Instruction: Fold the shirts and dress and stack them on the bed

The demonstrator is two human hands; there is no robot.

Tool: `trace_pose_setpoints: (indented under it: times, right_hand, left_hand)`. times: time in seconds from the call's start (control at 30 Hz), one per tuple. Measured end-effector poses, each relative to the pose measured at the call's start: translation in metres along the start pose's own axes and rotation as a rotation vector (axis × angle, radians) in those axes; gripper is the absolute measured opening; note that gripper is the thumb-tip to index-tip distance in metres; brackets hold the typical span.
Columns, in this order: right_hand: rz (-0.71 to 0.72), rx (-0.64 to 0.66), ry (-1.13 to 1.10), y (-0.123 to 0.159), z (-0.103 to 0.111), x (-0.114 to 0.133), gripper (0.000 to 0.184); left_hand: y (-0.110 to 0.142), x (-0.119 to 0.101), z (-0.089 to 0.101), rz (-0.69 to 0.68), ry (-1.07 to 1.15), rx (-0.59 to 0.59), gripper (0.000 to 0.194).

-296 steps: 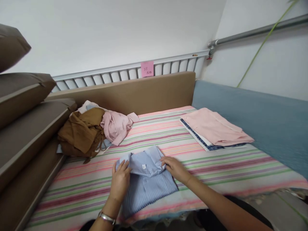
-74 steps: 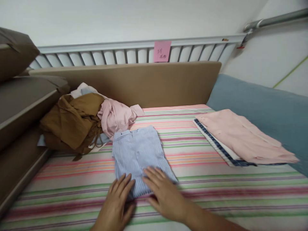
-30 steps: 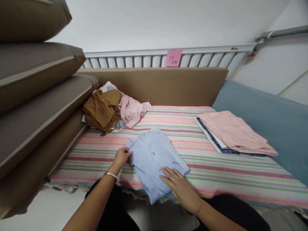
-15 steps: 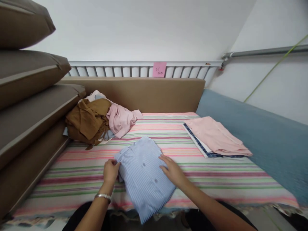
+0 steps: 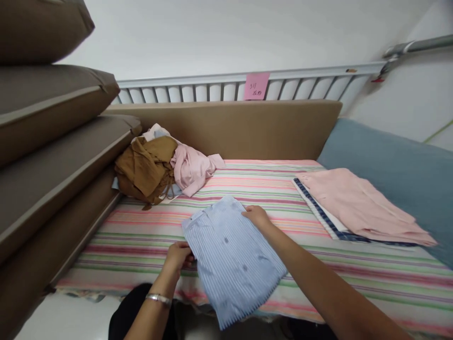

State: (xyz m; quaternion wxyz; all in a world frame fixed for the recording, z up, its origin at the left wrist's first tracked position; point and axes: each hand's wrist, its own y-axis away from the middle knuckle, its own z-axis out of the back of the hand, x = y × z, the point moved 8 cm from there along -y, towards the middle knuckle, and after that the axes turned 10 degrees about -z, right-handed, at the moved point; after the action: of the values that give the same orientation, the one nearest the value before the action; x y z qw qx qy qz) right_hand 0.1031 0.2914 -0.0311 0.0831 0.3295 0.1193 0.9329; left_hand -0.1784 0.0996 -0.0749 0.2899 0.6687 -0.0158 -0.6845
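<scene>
A folded blue-and-white striped shirt (image 5: 235, 262) lies in front of me, its near end hanging over the bed's front edge. My right hand (image 5: 257, 218) is closed on the shirt's upper right edge, thumb on top and the other fingers hidden beneath. At the left edge, my left hand (image 5: 180, 257), with a silver bracelet on the wrist, has its fingers curled round the cloth, their tips partly under it. Two dark marks or buttons show on the shirt's face.
A heap with a brown garment (image 5: 146, 165) and a pink garment (image 5: 193, 167) lies back left, beside stacked brown cushions (image 5: 63, 156). A folded pink garment (image 5: 357, 203) tops a pile on the right. Brown padding (image 5: 230, 130) and a white radiator (image 5: 201, 92) line the back.
The view has turned, so the scene sits differently. My right hand has gone from lying flat on the shirt to gripping its upper right edge. My left hand has slid lower along the left edge.
</scene>
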Motion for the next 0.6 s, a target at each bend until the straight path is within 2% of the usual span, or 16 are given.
trace_pose_setpoints:
  times: [0.17,0.27,0.37,0.47,0.6]
  right_hand:
    - [0.001,0.046,-0.004,-0.002,-0.003,0.001,0.017]
    - [-0.004,0.045,0.067,-0.005,-0.004,0.003,0.008]
    - [0.001,0.021,0.152,-0.011,-0.003,0.01,0.011]
    - [0.009,-0.025,0.192,-0.012,0.0,0.018,0.004]
    - [0.035,-0.091,0.189,-0.005,0.003,0.027,0.017]
  left_hand:
    - [0.004,-0.002,-0.011,-0.01,0.0,0.075,0.011]
    - [0.0,0.004,-0.016,0.002,-0.125,0.072,0.01]
    - [-0.01,0.002,-0.014,-0.058,-0.297,0.013,0.008]
    - [-0.018,-0.009,-0.006,-0.195,-0.439,-0.07,0.011]
    - [-0.013,-0.019,0.003,-0.296,-0.508,-0.164,0.01]
